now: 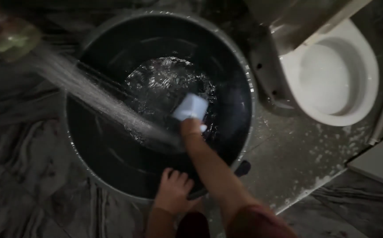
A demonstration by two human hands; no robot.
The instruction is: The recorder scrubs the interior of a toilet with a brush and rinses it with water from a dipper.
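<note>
1. Head view: the right hand (192, 128) reached down into a big dark tub (244, 88) and was closed on a pale blue sponge (190, 107), which was pressed low against the inside of the tub, near its middle.
2. The left hand (174, 190) lay on the near rim, its fingers curled over the edge in a grip on the tub.
3. A spray of water (90, 94) ran from the far left down into the tub and struck just left of the sponge; a shallow pool glistened at the bottom.
4. The sponge looked light, soft and squeezable, and probably slick when wet, so a hold around its sides seemed best.
5. The tub looked stiff and plastic, wet and likely slippery; with water in it, it would probably be heavy, and the rim seemed the place to take it.
6. It was round, deep and glossy black, with a greyish rim.
7. A white toilet (332, 70) stood to the far right on the wet, veined stone floor (28, 176).
</note>
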